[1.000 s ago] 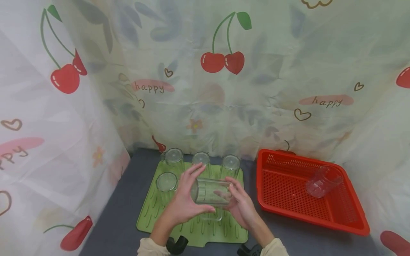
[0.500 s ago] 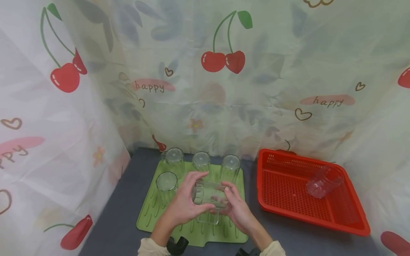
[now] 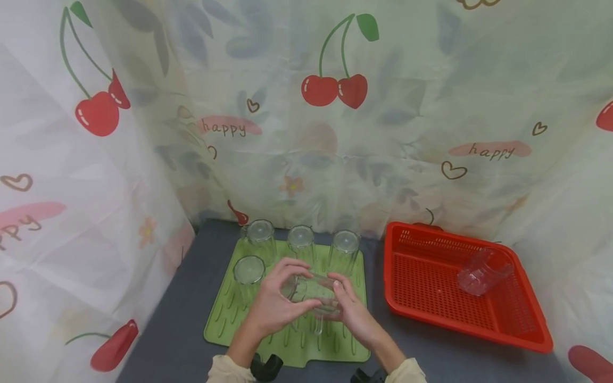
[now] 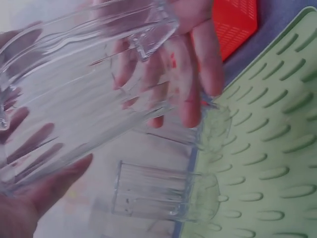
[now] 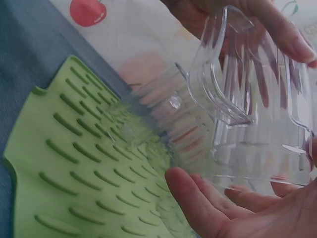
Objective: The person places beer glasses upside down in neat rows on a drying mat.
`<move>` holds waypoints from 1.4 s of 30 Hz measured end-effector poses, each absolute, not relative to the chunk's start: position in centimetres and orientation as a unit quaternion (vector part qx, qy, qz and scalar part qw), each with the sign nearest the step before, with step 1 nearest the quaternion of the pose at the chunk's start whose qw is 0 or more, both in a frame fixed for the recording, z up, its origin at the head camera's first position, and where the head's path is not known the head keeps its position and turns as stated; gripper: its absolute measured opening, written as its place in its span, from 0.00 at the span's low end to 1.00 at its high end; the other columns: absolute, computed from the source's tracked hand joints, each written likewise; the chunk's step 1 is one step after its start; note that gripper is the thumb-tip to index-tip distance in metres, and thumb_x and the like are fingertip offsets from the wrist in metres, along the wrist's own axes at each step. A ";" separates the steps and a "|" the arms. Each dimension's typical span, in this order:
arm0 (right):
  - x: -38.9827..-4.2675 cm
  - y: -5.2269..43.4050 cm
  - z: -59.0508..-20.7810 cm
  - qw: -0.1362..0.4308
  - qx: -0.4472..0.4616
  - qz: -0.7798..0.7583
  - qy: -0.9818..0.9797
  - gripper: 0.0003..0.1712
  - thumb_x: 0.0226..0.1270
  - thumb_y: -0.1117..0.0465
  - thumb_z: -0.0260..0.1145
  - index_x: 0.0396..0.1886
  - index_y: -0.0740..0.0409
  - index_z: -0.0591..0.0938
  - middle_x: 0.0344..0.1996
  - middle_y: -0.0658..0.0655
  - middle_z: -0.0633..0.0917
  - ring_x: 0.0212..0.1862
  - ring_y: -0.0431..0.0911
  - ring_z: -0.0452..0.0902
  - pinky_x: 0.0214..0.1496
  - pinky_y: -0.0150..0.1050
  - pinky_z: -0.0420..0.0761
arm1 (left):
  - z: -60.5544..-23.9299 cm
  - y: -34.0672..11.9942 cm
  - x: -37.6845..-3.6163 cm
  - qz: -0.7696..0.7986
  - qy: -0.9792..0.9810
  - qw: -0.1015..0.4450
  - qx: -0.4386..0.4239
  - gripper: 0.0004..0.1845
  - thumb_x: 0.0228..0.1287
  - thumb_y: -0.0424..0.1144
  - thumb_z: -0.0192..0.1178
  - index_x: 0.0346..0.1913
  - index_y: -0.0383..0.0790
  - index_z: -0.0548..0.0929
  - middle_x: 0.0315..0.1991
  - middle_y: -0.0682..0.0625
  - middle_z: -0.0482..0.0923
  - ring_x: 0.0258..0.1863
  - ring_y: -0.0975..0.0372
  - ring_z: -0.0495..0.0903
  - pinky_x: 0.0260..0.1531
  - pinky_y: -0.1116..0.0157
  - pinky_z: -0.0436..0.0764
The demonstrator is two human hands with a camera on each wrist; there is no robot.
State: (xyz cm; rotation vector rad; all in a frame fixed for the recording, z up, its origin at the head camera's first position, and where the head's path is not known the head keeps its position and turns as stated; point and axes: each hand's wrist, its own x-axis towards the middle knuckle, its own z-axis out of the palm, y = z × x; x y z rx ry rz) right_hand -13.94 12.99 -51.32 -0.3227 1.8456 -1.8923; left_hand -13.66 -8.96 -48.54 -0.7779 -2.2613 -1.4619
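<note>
A clear mug (image 3: pixel 313 290) lies sideways in the air above a green drying mat (image 3: pixel 330 351), its handle towards the person. My left hand (image 3: pixel 274 300) grips the mug's left end, thumb below and fingers above. At the other end, my right hand (image 3: pixel 356 314) holds the mug between thumb and fingers. The right wrist view has the clear mug (image 5: pixel 267 109) with its handle up front, between the left hand (image 5: pixel 282 25) above and the right hand (image 5: pixel 257 213) below. On the mat stand several upside-down clear mugs (image 3: pixel 345 243), arranged at its back and left.
To the right sits a red perforated basket (image 3: pixel 460 325) with one clear mug (image 3: pixel 481 272) lying in it. A dark grey tabletop (image 3: pixel 174 319) carries the mat and basket. Printed curtains (image 3: pixel 402 122) with cherries close off the back and sides.
The held mug has turned and tilted between my hands, its right end swinging down and its handle shifting slightly left. My right hand has moved a little left. The standing mugs and basket stay put.
</note>
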 end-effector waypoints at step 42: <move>-14.4 15.4 -50.2 0.094 -0.082 -0.584 0.802 0.29 0.84 0.44 0.49 0.77 0.49 0.67 0.72 0.60 0.74 0.72 0.62 0.71 0.62 0.48 0.84 | -49.0 -8.5 -15.4 -0.411 -0.831 0.245 -0.284 0.41 0.42 0.49 0.84 0.64 0.50 0.83 0.62 0.52 0.79 0.62 0.58 0.79 0.59 0.57 0.83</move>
